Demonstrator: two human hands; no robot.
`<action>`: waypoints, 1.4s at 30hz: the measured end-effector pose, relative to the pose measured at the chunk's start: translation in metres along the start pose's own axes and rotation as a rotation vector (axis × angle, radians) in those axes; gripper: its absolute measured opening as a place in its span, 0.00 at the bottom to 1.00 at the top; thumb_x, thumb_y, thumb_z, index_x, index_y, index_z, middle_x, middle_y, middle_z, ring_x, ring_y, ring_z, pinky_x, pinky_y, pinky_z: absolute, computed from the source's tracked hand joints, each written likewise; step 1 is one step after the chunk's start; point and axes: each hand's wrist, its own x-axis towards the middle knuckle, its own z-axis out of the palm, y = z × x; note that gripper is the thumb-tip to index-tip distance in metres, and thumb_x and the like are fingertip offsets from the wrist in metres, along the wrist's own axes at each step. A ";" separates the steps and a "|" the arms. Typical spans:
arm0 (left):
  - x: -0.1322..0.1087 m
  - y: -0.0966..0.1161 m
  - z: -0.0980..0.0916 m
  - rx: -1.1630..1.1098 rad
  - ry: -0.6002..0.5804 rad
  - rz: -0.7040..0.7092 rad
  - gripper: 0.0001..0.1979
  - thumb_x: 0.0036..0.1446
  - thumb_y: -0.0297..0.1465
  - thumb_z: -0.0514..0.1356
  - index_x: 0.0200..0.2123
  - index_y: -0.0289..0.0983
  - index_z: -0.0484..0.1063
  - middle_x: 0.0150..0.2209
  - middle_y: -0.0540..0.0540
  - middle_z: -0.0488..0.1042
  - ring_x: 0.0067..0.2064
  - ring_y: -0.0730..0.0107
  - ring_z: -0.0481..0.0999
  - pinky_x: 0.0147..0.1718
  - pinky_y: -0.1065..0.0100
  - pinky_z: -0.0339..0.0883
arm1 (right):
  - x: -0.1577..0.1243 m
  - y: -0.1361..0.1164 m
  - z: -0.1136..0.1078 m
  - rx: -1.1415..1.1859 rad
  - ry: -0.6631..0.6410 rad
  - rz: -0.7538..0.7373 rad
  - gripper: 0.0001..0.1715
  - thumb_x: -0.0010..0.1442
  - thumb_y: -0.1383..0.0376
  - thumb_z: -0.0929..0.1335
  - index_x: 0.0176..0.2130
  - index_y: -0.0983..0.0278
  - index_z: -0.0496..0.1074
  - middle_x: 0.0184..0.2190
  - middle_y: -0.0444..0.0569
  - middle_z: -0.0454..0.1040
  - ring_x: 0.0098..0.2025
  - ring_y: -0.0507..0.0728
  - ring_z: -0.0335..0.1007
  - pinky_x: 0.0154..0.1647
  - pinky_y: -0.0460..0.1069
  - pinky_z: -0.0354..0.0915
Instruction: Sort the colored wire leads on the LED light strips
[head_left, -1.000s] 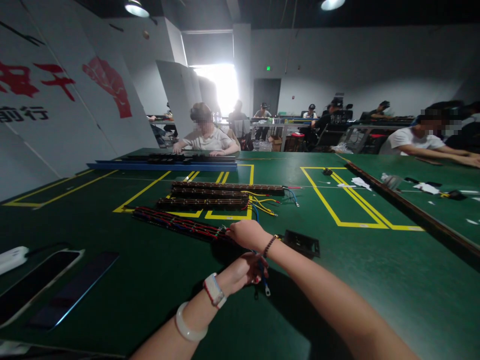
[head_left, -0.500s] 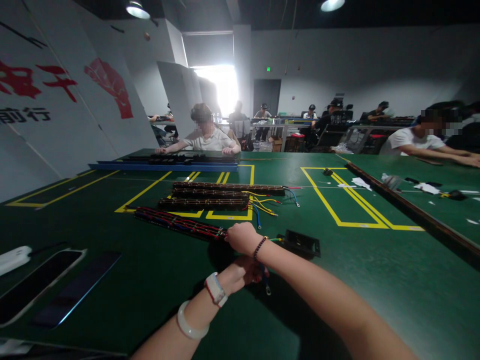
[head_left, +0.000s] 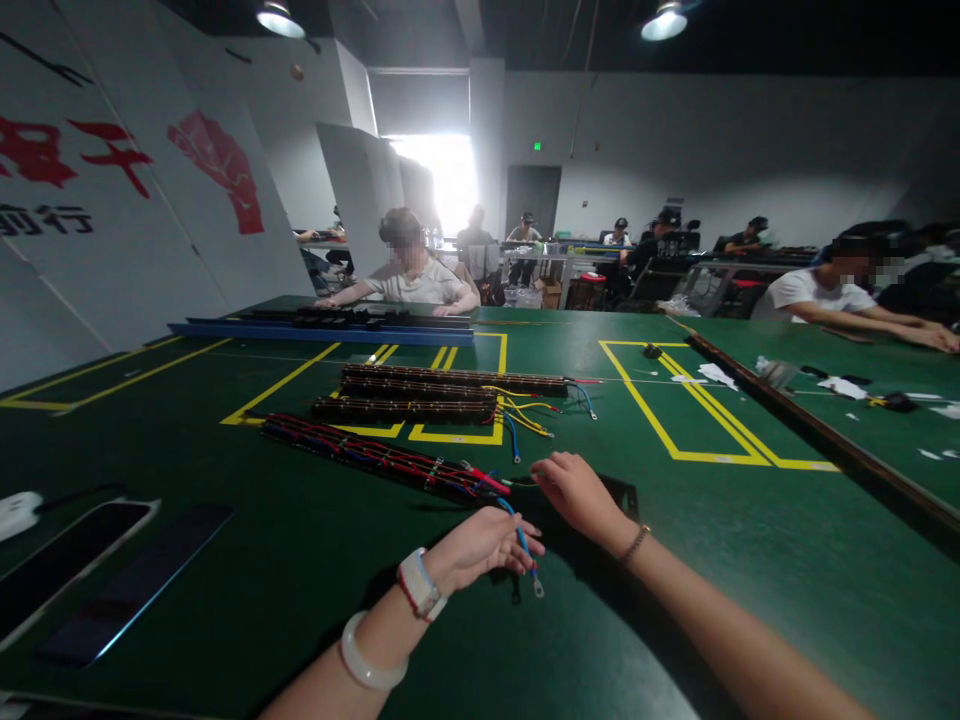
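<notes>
A long dark bar with red and blue wires lies slanted on the green table. Its right end has a red-sleeved lead and a blue wire tipped with a ring terminal. My left hand is beside that end, fingers spread, the blue wire passing across them. At the bar's right, my right hand has its fingers bent together on a thin green wire. Partly hidden behind that hand is a black rectangular housing.
Behind lie several wired dark bars with yellow and blue leads. A blue rail runs along the far edge; a long brown strip crosses the right side. Two phones rest at left. A co-worker sits opposite, another at right.
My hands have moved apart. The right one has left the bar's end and shifted right, over the housing. The left hand's fingers have spread, uncovering the bar's end and the blue wire.
</notes>
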 end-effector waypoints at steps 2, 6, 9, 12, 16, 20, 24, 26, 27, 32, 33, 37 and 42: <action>-0.001 0.000 -0.002 0.042 0.020 0.003 0.22 0.54 0.47 0.59 0.37 0.32 0.74 0.27 0.44 0.74 0.21 0.75 0.67 0.22 0.72 0.57 | -0.014 0.004 0.010 -0.129 0.023 -0.060 0.12 0.65 0.66 0.62 0.46 0.63 0.71 0.35 0.51 0.73 0.38 0.56 0.66 0.41 0.51 0.58; -0.005 0.009 -0.009 0.328 0.078 0.008 0.26 0.57 0.49 0.53 0.26 0.31 0.75 0.15 0.51 0.65 0.14 0.81 0.54 0.17 0.73 0.46 | -0.024 0.005 0.018 -0.272 0.009 -0.176 0.17 0.63 0.69 0.65 0.52 0.60 0.70 0.37 0.51 0.73 0.39 0.57 0.65 0.44 0.53 0.57; -0.012 0.023 -0.014 0.643 0.036 0.045 0.31 0.59 0.50 0.48 0.19 0.33 0.73 0.10 0.52 0.59 0.14 0.78 0.57 0.19 0.73 0.51 | -0.022 0.005 0.017 -0.295 -0.005 -0.198 0.18 0.63 0.69 0.65 0.52 0.59 0.70 0.37 0.50 0.72 0.38 0.57 0.64 0.45 0.53 0.57; -0.019 0.035 -0.015 0.737 -0.006 0.027 0.30 0.61 0.48 0.47 0.17 0.35 0.72 0.10 0.53 0.58 0.13 0.78 0.56 0.20 0.73 0.53 | -0.021 0.005 0.016 -0.295 -0.009 -0.195 0.18 0.63 0.69 0.65 0.52 0.59 0.70 0.37 0.50 0.72 0.38 0.57 0.64 0.45 0.53 0.57; -0.019 0.035 -0.013 0.708 -0.020 -0.029 0.29 0.60 0.47 0.47 0.18 0.34 0.72 0.11 0.51 0.62 0.13 0.77 0.56 0.17 0.73 0.49 | -0.022 0.005 0.016 -0.300 -0.022 -0.189 0.19 0.62 0.69 0.65 0.53 0.59 0.69 0.37 0.50 0.72 0.38 0.57 0.63 0.44 0.53 0.57; -0.012 0.031 -0.013 0.633 -0.003 -0.085 0.29 0.59 0.49 0.47 0.19 0.34 0.71 0.15 0.48 0.67 0.13 0.76 0.59 0.16 0.72 0.49 | -0.023 0.005 0.017 -0.299 -0.029 -0.176 0.20 0.62 0.69 0.66 0.53 0.58 0.69 0.38 0.50 0.72 0.38 0.57 0.63 0.44 0.52 0.57; -0.009 0.033 -0.014 0.667 0.283 0.009 0.27 0.57 0.50 0.51 0.17 0.36 0.66 0.15 0.49 0.66 0.16 0.73 0.63 0.19 0.71 0.53 | -0.023 0.004 0.017 -0.288 -0.026 -0.162 0.19 0.62 0.68 0.66 0.54 0.58 0.69 0.37 0.50 0.72 0.39 0.57 0.63 0.45 0.52 0.57; -0.011 0.035 -0.012 0.695 0.472 0.189 0.21 0.53 0.48 0.57 0.20 0.37 0.66 0.18 0.49 0.67 0.20 0.71 0.66 0.22 0.71 0.54 | -0.023 0.004 0.017 -0.282 -0.028 -0.157 0.20 0.62 0.68 0.66 0.54 0.57 0.69 0.38 0.50 0.72 0.39 0.57 0.63 0.45 0.52 0.57; -0.012 0.035 -0.010 0.705 0.546 0.290 0.19 0.53 0.46 0.59 0.22 0.37 0.67 0.20 0.48 0.69 0.22 0.69 0.68 0.24 0.70 0.55 | -0.023 0.004 0.016 -0.278 -0.028 -0.154 0.20 0.62 0.69 0.65 0.54 0.57 0.69 0.38 0.50 0.72 0.39 0.57 0.63 0.45 0.52 0.57; -0.016 0.030 0.003 0.906 0.681 0.498 0.13 0.60 0.42 0.54 0.39 0.39 0.69 0.38 0.43 0.75 0.36 0.64 0.75 0.36 0.68 0.63 | -0.022 0.003 0.017 -0.268 -0.039 -0.142 0.20 0.63 0.69 0.65 0.54 0.56 0.69 0.39 0.50 0.72 0.40 0.57 0.64 0.46 0.52 0.56; -0.015 0.029 0.005 0.977 0.695 0.501 0.14 0.61 0.41 0.53 0.42 0.38 0.68 0.42 0.42 0.74 0.39 0.63 0.76 0.39 0.68 0.65 | -0.022 0.003 0.017 -0.268 -0.043 -0.141 0.20 0.63 0.69 0.65 0.54 0.56 0.69 0.39 0.49 0.72 0.40 0.57 0.64 0.46 0.52 0.56; -0.008 0.022 0.013 1.261 0.706 0.574 0.15 0.64 0.34 0.48 0.52 0.37 0.63 0.48 0.42 0.71 0.49 0.64 0.74 0.47 0.65 0.67 | -0.022 0.003 0.020 -0.265 -0.057 -0.132 0.20 0.63 0.68 0.65 0.54 0.57 0.69 0.39 0.49 0.72 0.40 0.57 0.64 0.46 0.52 0.56; -0.004 0.016 0.024 1.650 0.417 0.516 0.23 0.61 0.22 0.46 0.59 0.40 0.55 0.52 0.41 0.66 0.40 0.69 0.75 0.37 0.68 0.70 | -0.023 0.005 0.022 -0.244 -0.071 -0.128 0.18 0.63 0.68 0.65 0.52 0.58 0.71 0.39 0.50 0.72 0.41 0.58 0.63 0.47 0.52 0.56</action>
